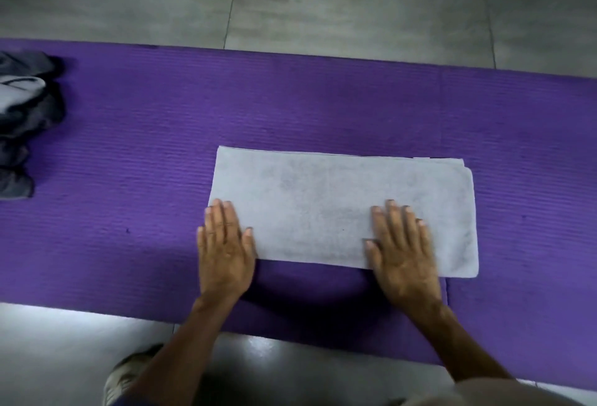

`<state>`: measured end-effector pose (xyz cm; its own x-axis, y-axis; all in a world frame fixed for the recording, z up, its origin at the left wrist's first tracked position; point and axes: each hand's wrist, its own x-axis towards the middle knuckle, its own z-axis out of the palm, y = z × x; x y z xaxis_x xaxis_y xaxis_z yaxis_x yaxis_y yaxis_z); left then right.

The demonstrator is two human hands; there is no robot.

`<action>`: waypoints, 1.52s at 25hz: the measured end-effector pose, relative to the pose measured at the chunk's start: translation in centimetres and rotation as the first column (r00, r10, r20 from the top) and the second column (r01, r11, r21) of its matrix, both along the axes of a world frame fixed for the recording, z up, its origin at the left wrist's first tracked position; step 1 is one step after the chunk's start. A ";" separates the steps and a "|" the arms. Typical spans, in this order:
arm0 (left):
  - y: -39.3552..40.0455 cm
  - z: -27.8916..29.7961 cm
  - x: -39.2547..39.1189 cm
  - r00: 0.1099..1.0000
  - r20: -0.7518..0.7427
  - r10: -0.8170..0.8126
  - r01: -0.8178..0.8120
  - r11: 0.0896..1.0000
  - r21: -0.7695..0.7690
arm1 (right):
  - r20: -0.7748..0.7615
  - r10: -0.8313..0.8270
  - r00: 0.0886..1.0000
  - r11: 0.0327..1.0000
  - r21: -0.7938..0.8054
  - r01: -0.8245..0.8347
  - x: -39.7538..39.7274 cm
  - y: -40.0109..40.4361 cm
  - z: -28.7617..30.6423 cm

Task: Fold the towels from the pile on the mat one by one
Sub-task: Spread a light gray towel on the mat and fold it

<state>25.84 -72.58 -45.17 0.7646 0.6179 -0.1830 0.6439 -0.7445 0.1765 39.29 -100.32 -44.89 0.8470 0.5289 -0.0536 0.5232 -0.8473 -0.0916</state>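
Note:
A light grey towel [326,199] lies folded into a long rectangle in the middle of the purple mat [145,153]. My left hand [224,249] rests flat, palm down, on the towel's near left corner, partly on the mat. My right hand [402,244] presses flat on the near right part of the towel, fingers spread and pointing away from me. Neither hand grips anything. The pile of towels [22,118], dark grey with one pale piece, sits crumpled at the mat's far left edge, partly cut off by the frame.
The mat lies on a grey tiled floor [355,1], which shows beyond it and in front of it. My foot in a shoe [129,373] stands on the floor near the mat's front edge. Bare mat stretches left and right of the towel.

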 end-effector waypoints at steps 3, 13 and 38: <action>3.2 1.5 -1.2 0.989 -0.011 0.148 -0.147 0.989 0.032 | -0.020 -0.124 0.992 0.992 -0.019 0.124 1.2 -4.8 1.1; 4.2 0.1 11.5 0.994 -0.064 -0.090 0.085 0.993 -0.082 | -0.126 -0.227 0.966 0.973 -0.059 0.221 11.9 -1.0 0.3; 5.2 6.9 5.9 0.786 -0.052 0.616 -0.510 0.598 -0.619 | 0.034 -0.005 0.999 0.957 0.292 -0.006 5.3 1.8 3.9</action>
<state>31.79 -67.35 -38.31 0.3499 0.7466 -0.5658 0.8237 0.0425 0.5655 44.59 -98.55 -41.01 0.8454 0.5176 0.1319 0.5308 -0.7861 -0.3167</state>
